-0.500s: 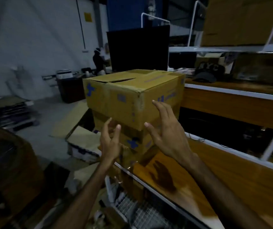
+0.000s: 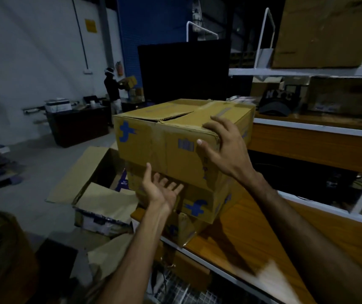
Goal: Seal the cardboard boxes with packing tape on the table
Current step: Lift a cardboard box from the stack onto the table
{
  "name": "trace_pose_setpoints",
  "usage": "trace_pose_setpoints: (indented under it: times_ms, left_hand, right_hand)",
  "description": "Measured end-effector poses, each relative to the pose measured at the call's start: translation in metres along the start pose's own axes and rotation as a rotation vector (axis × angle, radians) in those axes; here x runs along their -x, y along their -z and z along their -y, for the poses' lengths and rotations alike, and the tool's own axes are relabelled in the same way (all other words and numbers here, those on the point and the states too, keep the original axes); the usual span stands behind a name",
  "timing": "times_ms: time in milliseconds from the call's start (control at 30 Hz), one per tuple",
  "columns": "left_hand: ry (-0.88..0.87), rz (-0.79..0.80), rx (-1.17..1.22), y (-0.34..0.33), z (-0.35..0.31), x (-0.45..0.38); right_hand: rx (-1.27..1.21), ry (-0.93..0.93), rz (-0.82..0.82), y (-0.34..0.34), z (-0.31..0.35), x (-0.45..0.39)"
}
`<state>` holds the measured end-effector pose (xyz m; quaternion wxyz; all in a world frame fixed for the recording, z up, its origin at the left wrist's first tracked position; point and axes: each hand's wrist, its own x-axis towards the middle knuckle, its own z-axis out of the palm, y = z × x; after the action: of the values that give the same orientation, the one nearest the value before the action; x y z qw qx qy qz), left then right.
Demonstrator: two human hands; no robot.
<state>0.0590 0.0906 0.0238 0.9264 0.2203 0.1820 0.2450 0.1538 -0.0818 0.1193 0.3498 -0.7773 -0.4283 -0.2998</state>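
**A:** Where is the box that needs sealing?

**B:** A tan corrugated cardboard box with blue printed marks (image 2: 175, 137) sits at the centre of the view, on top of a stack. Beneath it is a second tan cardboard box with a blue logo (image 2: 199, 205), and that one rests on a crumpled lower box (image 2: 182, 229) at the near corner of the orange-brown wooden surface (image 2: 252, 238). The top box's flaps are folded shut, but a dark gap shows along the seam on its lid.

**A:** What are the hands doing?

**B:** The right hand (image 2: 224, 150) is spread wide over the top box's near right corner, fingers laid across the lid edge and thumb against the front face, pressing rather than gripping. The left hand (image 2: 161, 189) is palm up with fingers loosely open, just under the bottom front edge of the top box; I cannot tell whether it touches the cardboard.

**A:** And around the stack?

**B:** To the left, on the floor, a large open cardboard carton (image 2: 92, 178) stands with its flaps spread. Behind the stack is a tall black panel (image 2: 184, 71). To the right, white metal shelving (image 2: 307, 72) holds more brown boxes, and a dark cap lettered NYC (image 2: 276, 104) lies on a lower wooden shelf. Far off to the left, another person (image 2: 113, 88) stands holding a small box near a dark desk.
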Motion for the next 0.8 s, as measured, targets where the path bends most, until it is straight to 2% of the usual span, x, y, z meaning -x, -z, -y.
trace_pose_setpoints:
  times_ms: [167, 400, 600, 800]
  left_hand:
    - [0.045, 0.100, 0.073, 0.007, 0.005, 0.004]
    - [-0.032, 0.216, 0.079, 0.007, -0.004, 0.034]
    - [-0.092, 0.393, -0.014, -0.007, 0.002, 0.083]
    - [-0.013, 0.473, -0.075, -0.034, 0.060, 0.143]
  right_hand:
    - [0.028, 0.015, -0.060, -0.007, 0.015, 0.003]
    - [0.043, -0.007, -0.131, -0.005, 0.049, 0.017]
    - [0.034, -0.041, -0.286, 0.049, 0.075, 0.056]
    - [0.134, -0.080, -0.371, 0.129, 0.078, 0.117]
